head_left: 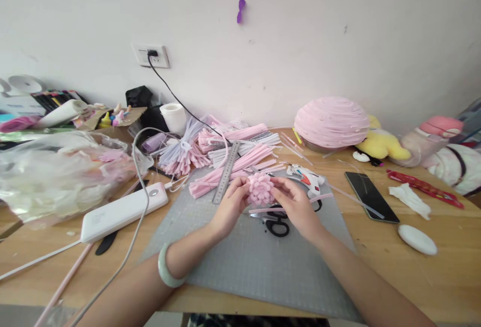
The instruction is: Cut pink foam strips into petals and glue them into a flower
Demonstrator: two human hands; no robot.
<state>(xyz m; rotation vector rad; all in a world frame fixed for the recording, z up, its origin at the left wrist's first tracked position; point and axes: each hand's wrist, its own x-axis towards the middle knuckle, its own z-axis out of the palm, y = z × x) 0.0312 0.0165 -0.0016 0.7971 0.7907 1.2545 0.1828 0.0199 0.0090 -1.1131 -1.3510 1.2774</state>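
Between my two hands is a pink fuzzy flower (260,189) with several layers of looped petals, its face turned up toward me. My left hand (232,204) pinches its left edge, and my right hand (295,204) grips the right edge with thumb and fingers. Both hands are above a grey cutting mat (240,267). Just below the flower lie black-handled scissors (277,226), partly hidden by my right hand. A metal ruler (227,171) rests beyond my left hand, across bundles of pink pipe cleaners (248,161).
A white power bank (124,211) with cables and a plastic bag (60,171) lie left. Behind my right hand is a white glue gun (308,180). Farther right are a phone (371,196), a white mouse (418,239) and red pliers-like tool (424,186). A pink dome (332,121) stands near the wall.
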